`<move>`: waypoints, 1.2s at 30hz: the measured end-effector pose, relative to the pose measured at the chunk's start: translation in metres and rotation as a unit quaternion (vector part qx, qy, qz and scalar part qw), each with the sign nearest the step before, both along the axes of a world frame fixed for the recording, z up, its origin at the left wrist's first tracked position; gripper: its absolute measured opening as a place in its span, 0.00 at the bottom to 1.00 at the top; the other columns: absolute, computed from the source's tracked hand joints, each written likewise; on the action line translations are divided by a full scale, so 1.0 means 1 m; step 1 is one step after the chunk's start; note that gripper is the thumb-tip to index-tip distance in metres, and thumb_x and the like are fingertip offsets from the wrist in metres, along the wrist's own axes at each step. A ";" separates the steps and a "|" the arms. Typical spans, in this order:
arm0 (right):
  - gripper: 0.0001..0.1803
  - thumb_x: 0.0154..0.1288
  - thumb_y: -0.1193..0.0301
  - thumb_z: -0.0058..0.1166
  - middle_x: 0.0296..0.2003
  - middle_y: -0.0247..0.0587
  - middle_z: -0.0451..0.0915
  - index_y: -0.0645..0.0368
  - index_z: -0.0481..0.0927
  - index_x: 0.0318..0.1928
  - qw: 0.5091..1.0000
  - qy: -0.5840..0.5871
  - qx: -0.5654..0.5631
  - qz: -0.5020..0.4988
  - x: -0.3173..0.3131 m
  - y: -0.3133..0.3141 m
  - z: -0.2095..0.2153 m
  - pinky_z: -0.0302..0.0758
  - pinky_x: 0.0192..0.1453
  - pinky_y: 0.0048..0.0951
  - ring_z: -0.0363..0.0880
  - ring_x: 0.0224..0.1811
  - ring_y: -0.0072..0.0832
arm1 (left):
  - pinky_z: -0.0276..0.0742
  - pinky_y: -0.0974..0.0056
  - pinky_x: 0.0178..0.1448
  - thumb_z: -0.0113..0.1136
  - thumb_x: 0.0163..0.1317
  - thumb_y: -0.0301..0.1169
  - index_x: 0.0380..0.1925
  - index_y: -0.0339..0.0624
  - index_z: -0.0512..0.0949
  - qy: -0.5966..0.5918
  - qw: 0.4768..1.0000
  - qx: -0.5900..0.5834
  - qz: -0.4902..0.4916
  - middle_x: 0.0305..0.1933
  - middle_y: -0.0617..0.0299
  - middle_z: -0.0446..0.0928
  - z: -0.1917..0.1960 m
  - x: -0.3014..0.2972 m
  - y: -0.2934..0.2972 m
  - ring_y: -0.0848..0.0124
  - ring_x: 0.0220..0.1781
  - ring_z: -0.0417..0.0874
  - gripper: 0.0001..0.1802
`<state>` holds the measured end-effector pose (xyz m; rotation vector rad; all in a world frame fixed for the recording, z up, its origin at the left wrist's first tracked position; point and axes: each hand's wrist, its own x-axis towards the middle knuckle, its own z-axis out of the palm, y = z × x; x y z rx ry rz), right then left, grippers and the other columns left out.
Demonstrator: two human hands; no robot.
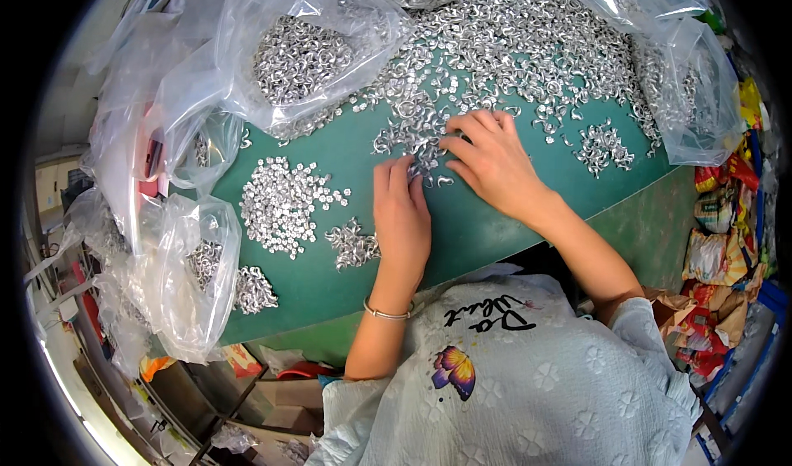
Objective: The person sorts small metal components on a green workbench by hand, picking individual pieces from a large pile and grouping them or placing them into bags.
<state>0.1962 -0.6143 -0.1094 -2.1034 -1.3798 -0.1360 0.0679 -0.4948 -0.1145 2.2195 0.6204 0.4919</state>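
Small shiny silver metal pieces, many of them curved like hooks, lie in a loose heap on a green tabletop. My left hand is at the heap's near left side, its fingers bent close together; what the fingertips hold, if anything, is hidden. Across from it, my right hand reaches over the heap's right side with fingers bent but apart, the tips among the pieces. Just left of my left hand sits a small pile of curved pieces. Farther left is a pile of small, blocky silver pieces.
A large mass of silver pieces covers the table's far side. Clear plastic bags of pieces stand at the far left, right and near left. Another small pile lies at right. Colourful packets are stacked beyond the right edge.
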 end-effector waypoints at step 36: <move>0.10 0.56 0.67 0.62 0.37 0.41 0.77 0.61 0.79 0.34 0.982 -0.029 -0.115 -0.146 0.008 0.056 0.009 0.63 0.48 0.38 0.71 0.46 0.36 | 0.63 0.54 0.56 0.60 0.56 0.23 0.47 0.40 0.77 0.088 0.981 0.175 -0.013 0.51 0.55 0.72 0.021 -0.046 0.052 0.56 0.53 0.72 0.16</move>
